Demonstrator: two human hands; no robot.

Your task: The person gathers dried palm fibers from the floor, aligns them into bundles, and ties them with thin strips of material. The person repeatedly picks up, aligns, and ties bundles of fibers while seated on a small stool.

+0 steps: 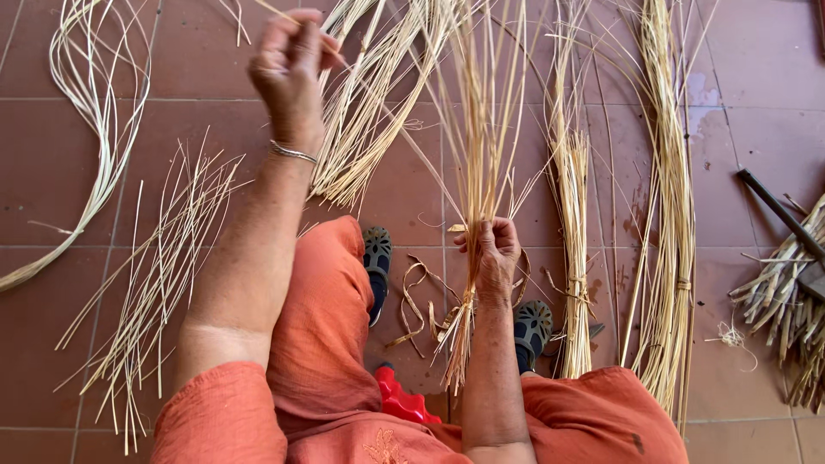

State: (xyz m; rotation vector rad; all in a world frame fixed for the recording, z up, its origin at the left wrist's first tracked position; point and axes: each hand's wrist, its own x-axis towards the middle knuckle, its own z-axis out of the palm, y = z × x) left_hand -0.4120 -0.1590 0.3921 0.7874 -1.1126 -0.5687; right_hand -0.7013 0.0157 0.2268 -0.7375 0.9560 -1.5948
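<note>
The right hand grips a bundle of straw upright — stalks fanning above its closed fingers — while the left hand, raised higher and well apart, pinches one strand slanting down toward the bundle.

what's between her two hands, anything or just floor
In the head view, one thin strip runs taut from the raised left hand down to the bundle of strips gripped by the right hand; behind it, tiled floor.
</note>
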